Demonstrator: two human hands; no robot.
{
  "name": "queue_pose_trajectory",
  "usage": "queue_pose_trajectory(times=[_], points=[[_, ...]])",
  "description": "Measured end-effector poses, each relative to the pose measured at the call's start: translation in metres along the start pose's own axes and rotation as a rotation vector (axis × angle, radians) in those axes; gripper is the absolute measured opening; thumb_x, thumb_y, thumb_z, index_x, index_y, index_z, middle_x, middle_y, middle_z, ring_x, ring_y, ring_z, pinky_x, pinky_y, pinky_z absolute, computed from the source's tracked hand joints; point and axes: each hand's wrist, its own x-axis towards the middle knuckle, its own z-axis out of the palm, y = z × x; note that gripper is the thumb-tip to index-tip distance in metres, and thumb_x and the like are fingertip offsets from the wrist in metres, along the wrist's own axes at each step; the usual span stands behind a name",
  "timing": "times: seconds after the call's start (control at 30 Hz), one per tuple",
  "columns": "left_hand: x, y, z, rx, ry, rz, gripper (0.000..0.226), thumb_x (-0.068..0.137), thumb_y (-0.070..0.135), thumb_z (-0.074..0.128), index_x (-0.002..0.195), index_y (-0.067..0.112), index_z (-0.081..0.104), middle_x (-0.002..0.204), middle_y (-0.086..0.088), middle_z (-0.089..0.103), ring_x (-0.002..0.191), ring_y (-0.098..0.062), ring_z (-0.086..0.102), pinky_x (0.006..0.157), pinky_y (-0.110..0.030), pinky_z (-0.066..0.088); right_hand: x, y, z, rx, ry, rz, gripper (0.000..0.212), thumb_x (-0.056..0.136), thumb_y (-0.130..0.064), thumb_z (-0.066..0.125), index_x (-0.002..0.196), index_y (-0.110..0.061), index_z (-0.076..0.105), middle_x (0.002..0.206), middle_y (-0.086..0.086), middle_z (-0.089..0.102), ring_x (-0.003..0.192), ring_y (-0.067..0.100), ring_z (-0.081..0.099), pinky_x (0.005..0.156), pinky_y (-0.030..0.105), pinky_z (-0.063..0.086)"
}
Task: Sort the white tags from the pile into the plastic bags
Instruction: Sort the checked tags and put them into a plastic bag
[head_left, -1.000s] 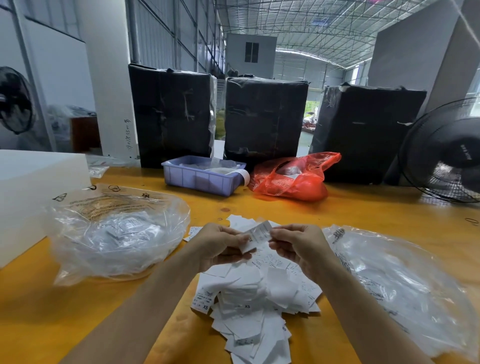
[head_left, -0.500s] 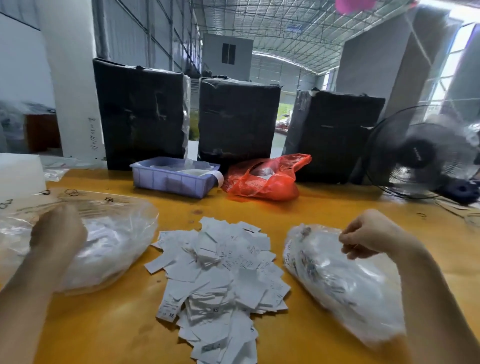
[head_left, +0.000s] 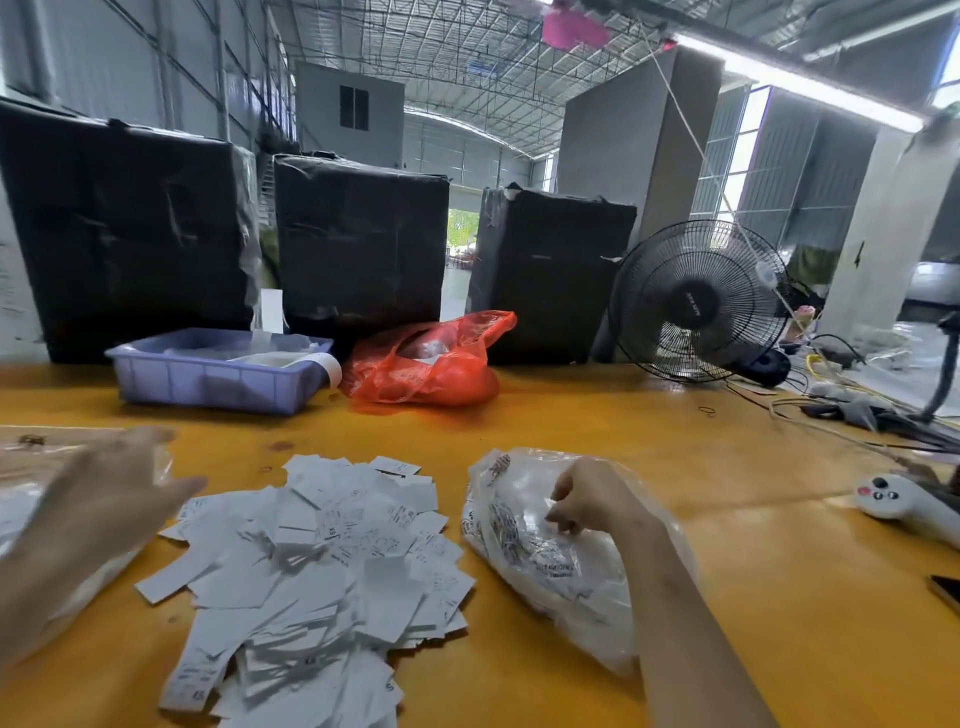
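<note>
A loose pile of white tags (head_left: 322, 561) lies on the yellow table (head_left: 597, 415) in front of me. A clear plastic bag (head_left: 21, 499) holding tags sits at the left edge, and a second clear plastic bag (head_left: 540, 582) with tags lies right of the pile. My left hand (head_left: 98, 504) is blurred, held above the left bag with fingers spread toward the pile and nothing in it. My right hand (head_left: 592, 499) rests on the right bag with fingers curled, tips against the plastic. Whether they pinch a tag or the bag is hidden.
Behind the pile stand a lilac plastic bin (head_left: 218, 374) and a red plastic bag (head_left: 431, 364), with three black-wrapped boxes (head_left: 358, 244) beyond. A black fan (head_left: 696, 301) and cables fill the back right. A white handheld device (head_left: 904, 509) and a phone edge (head_left: 945, 592) lie at the right.
Both hands left the pile and went out to the bags. My left hand has since opened and swung back toward the pile. My right hand has dropped onto the right bag. The view turned right.
</note>
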Motion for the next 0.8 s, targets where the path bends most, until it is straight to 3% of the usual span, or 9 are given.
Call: queue_pose_trajectory(times=[0.1,0.2,0.27,0.37,0.47,0.53,0.6,0.7,0.8], points=[[-0.027,0.026,0.011,-0.069,-0.120,0.138,0.047,0.077,0.020,0.076,0.120,0.011,0.060,0.114,-0.011,0.063,0.093,-0.025,0.058,0.076,-0.033,0.044,0.009,0.008,-0.001,0.036,0.011,0.009,0.005,0.083,-0.002,0.068,0.081,0.001,0.071,0.081,0.017,0.073,0.057,0.013,0.065,0.063,0.025,0.056],[-0.045,0.040,0.036,-0.083,-0.254,0.224,0.039,0.079,0.020,0.074,0.116,0.014,0.061,0.110,-0.004,0.064,0.089,-0.018,0.059,0.073,-0.027,0.040,0.007,0.003,-0.002,0.103,-0.042,0.045,0.015,0.085,0.007,0.057,0.091,0.003,0.070,0.079,0.011,0.071,0.059,0.009,0.061,0.050,0.015,0.048],[-0.052,0.043,0.048,-0.071,-0.279,0.258,0.036,0.081,0.022,0.072,0.116,0.016,0.061,0.110,-0.001,0.063,0.090,-0.015,0.059,0.073,-0.024,0.041,0.008,0.001,-0.002,0.155,-0.056,0.077,0.018,0.089,0.002,0.053,0.095,0.001,0.070,0.074,0.004,0.070,0.060,0.008,0.062,0.051,0.018,0.044],[-0.061,0.047,0.058,-0.072,-0.289,0.305,0.034,0.083,0.022,0.070,0.116,0.018,0.061,0.110,0.002,0.064,0.091,-0.011,0.059,0.076,-0.020,0.044,0.011,0.001,-0.003,0.356,-0.007,0.140,0.015,0.092,-0.007,0.052,0.092,0.000,0.065,0.077,0.009,0.072,0.058,0.012,0.064,0.055,0.021,0.039],[-0.063,0.048,0.066,-0.077,-0.312,0.345,0.034,0.085,0.025,0.068,0.118,0.021,0.060,0.111,0.006,0.062,0.091,-0.007,0.057,0.071,-0.012,0.038,0.010,-0.001,0.000,0.415,0.067,0.116,0.024,0.088,-0.020,0.065,0.077,0.001,0.062,0.070,0.013,0.070,0.051,0.015,0.062,0.038,0.015,0.034],[-0.065,0.048,0.068,-0.072,-0.320,0.371,0.034,0.086,0.026,0.067,0.118,0.022,0.060,0.111,0.008,0.062,0.090,-0.005,0.056,0.069,-0.010,0.037,0.009,-0.003,0.003,0.392,0.095,0.111,0.035,0.084,-0.029,0.070,0.080,0.006,0.065,0.073,0.016,0.071,0.050,0.015,0.061,0.032,0.013,0.032],[-0.066,0.048,0.069,-0.068,-0.314,0.375,0.033,0.086,0.026,0.067,0.118,0.021,0.060,0.110,0.009,0.062,0.089,-0.004,0.056,0.066,-0.006,0.038,0.009,-0.005,0.005,0.375,0.109,0.124,0.039,0.083,-0.030,0.071,0.085,0.009,0.066,0.075,0.017,0.071,0.052,0.016,0.062,0.035,0.013,0.035],[-0.065,0.048,0.068,-0.053,-0.296,0.387,0.032,0.086,0.026,0.067,0.117,0.021,0.060,0.108,0.009,0.062,0.088,-0.002,0.056,0.063,-0.003,0.038,0.009,-0.007,0.005,0.306,0.086,0.137,0.025,0.078,-0.011,0.076,0.088,0.011,0.068,0.081,0.020,0.072,0.066,0.023,0.069,0.052,0.023,0.049],[-0.065,0.048,0.067,-0.069,-0.284,0.380,0.032,0.086,0.025,0.067,0.117,0.021,0.061,0.107,0.009,0.062,0.088,-0.002,0.056,0.063,-0.004,0.038,0.006,-0.008,-0.002,0.300,0.005,0.171,0.024,0.075,-0.001,0.076,0.093,0.012,0.067,0.085,0.022,0.070,0.063,0.021,0.063,0.058,0.027,0.049]])
